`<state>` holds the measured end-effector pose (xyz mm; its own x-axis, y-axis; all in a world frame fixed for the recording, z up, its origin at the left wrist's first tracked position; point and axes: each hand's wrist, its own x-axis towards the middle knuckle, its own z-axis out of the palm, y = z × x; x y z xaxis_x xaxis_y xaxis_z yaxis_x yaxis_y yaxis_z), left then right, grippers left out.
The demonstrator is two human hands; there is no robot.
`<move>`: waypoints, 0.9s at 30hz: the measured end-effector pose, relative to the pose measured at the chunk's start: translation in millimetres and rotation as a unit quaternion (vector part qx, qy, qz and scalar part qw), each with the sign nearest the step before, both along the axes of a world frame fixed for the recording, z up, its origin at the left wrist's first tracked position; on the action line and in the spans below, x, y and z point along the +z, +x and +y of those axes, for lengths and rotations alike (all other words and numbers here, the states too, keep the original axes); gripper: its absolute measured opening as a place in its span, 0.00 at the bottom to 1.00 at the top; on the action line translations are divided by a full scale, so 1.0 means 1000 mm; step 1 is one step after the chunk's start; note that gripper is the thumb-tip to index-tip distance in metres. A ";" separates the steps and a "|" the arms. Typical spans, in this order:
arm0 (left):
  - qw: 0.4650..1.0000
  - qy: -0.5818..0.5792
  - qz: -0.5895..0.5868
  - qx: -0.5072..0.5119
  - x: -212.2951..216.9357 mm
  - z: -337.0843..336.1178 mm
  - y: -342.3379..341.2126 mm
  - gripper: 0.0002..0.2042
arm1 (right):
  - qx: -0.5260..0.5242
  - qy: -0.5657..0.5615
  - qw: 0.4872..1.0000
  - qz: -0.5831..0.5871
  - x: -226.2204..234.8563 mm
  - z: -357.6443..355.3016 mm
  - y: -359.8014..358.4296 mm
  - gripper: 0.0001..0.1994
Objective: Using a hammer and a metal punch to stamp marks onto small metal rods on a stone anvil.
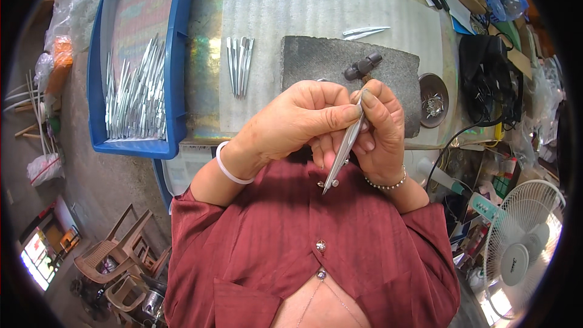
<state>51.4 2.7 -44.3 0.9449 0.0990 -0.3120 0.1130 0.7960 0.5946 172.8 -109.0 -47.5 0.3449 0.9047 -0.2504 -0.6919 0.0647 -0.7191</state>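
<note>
A slim silver metal compass, pointed at its lower end and carrying small round screws there, slants between my hands. My left hand pinches its upper part between thumb and finger. My right hand grips the same end from the other side, thumb up against the metal. The fingers partly hide the top of the compass. Just beyond my right hand, a small dark-headed hammer lies on a grey stone block; my right hand hides most of its handle.
Left stands a blue tray of many slim metal pieces. Several more pieces lie on white foam; others lie behind the block. A round bowl of small metal parts and a black cable are right.
</note>
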 end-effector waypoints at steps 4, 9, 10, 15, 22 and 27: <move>1.000 0.003 -0.002 -0.003 0.000 0.002 0.000 0.12 | -0.004 -0.006 1.000 -0.006 0.000 0.002 -0.001 0.08; 1.000 0.006 0.002 -0.003 0.000 0.005 0.002 0.12 | -0.003 -0.004 1.000 -0.015 0.000 0.005 0.001 0.08; 1.000 0.010 0.004 -0.002 0.000 0.005 0.002 0.12 | -0.002 -0.004 1.000 -0.017 0.000 0.005 0.001 0.08; 0.999 0.047 -0.017 -0.007 0.004 0.008 0.004 0.11 | 0.017 -0.012 1.000 -0.003 0.000 0.004 0.008 0.07; 0.974 0.187 0.070 0.103 0.020 0.002 -0.011 0.04 | 0.012 -0.057 0.978 -0.200 0.032 0.025 0.068 0.07; 0.935 0.191 0.090 0.286 0.025 -0.011 -0.020 0.07 | -0.031 -0.130 0.773 -0.620 0.018 0.062 0.193 0.09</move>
<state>31.0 -8.0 -19.4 0.6385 0.7092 -0.2990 -0.1411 0.4897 0.8604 365.6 -47.4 -29.5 0.5064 0.8515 0.1359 0.5381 -0.1890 -0.8214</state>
